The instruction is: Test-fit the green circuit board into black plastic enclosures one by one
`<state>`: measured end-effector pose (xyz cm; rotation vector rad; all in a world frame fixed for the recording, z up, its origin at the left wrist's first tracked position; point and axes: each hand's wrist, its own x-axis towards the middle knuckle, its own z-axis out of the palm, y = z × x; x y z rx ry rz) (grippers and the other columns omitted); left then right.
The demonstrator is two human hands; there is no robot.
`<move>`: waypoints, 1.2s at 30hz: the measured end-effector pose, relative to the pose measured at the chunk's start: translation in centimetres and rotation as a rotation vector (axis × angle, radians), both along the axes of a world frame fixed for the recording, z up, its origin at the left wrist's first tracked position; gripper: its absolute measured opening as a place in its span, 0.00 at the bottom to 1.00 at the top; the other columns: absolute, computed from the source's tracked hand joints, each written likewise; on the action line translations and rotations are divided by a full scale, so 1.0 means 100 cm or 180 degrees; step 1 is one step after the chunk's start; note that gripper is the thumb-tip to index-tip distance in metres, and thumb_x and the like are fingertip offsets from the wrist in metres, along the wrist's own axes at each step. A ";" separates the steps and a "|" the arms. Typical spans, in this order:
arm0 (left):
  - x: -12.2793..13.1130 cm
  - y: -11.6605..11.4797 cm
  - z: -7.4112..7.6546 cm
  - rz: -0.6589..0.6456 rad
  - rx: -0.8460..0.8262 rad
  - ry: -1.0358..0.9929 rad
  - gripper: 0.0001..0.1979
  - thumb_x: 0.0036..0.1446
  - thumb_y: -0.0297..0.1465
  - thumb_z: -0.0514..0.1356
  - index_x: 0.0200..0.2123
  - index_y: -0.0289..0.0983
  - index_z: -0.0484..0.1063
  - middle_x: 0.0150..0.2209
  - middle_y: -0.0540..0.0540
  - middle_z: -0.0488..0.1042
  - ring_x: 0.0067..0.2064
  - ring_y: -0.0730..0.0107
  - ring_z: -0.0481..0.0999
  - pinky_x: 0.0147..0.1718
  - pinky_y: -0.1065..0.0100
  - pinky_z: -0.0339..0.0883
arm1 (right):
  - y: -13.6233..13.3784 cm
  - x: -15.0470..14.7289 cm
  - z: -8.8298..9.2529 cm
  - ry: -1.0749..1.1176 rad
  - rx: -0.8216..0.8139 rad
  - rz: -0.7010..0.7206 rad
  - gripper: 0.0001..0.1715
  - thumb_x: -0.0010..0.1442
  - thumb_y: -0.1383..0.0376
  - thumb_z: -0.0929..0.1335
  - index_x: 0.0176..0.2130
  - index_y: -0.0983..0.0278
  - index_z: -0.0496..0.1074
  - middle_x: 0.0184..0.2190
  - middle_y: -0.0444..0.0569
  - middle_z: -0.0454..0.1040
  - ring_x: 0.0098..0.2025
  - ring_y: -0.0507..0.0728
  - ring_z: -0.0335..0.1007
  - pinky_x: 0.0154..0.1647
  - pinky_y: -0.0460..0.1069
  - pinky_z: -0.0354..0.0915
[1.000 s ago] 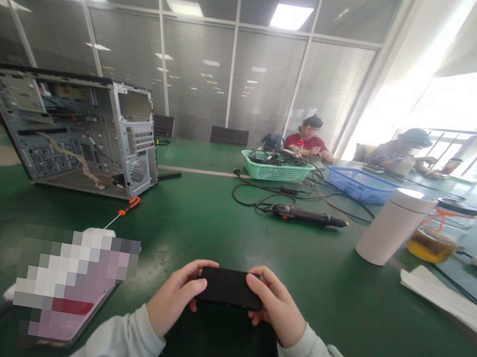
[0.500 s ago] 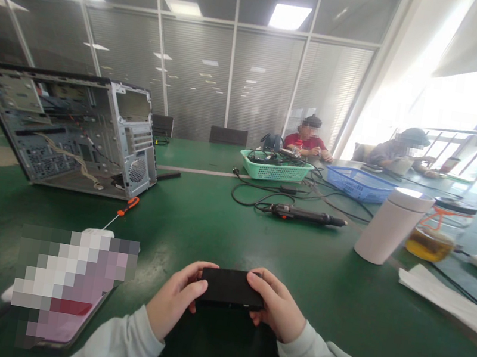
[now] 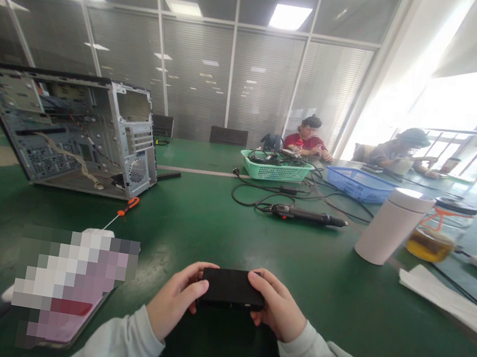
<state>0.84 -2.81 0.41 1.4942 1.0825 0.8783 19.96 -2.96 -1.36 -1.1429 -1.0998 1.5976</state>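
Between my two hands is a flat black rectangular box (image 3: pixel 228 287), held just above the near part of the green table; I cannot make out its exact kind. My left hand (image 3: pixel 181 293) grips its left end, thumb on top and fingers behind and beneath. At the opposite end, my right hand (image 3: pixel 279 307) has its thumb across the upper corner and its fingers under the edge. A small light mark shows on the box's front edge near the right hand. To the left lies a pink phone-like slab (image 3: pixel 70 324), partly pixelated, with an orange-handled screwdriver (image 3: pixel 127 207) beyond it.
An open computer case (image 3: pixel 91 137) stands at the left. Ahead lie a black electric screwdriver (image 3: pixel 305 215) with its cable, a green basket (image 3: pixel 273 172) of cables and a blue basket (image 3: pixel 359 185). A white tumbler (image 3: pixel 391 227) and glass jar (image 3: pixel 435 234) stand right. Two people sit beyond.
My hands and the black box stay almost in the same place, with only a very slight shift. In the background, the person in red has lowered their head a little.
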 end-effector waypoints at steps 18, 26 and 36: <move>0.001 -0.003 0.000 0.0109 0.0228 0.0073 0.20 0.42 0.26 0.58 0.42 0.38 0.64 0.41 0.44 0.68 0.42 0.63 0.68 0.30 0.70 0.66 | -0.004 0.000 0.000 -0.0292 0.0854 -0.0429 0.28 0.43 0.58 0.67 0.45 0.62 0.61 0.37 0.48 0.62 0.32 0.53 0.61 0.18 0.40 0.63; 0.001 -0.002 -0.001 0.0116 0.0605 0.0125 0.17 0.44 0.25 0.58 0.41 0.39 0.66 0.46 0.44 0.66 0.48 0.60 0.65 0.36 0.67 0.67 | -0.015 -0.007 0.004 -0.0557 0.1432 -0.0156 0.27 0.45 0.64 0.68 0.45 0.62 0.59 0.41 0.48 0.62 0.41 0.56 0.62 0.35 0.46 0.65; 0.000 -0.001 0.002 0.0112 0.0270 -0.0032 0.12 0.45 0.33 0.60 0.35 0.36 0.68 0.36 0.45 0.72 0.38 0.64 0.71 0.32 0.69 0.66 | -0.014 -0.004 0.008 -0.0738 0.1534 -0.0160 0.23 0.47 0.62 0.69 0.42 0.63 0.59 0.36 0.47 0.65 0.38 0.57 0.63 0.32 0.47 0.63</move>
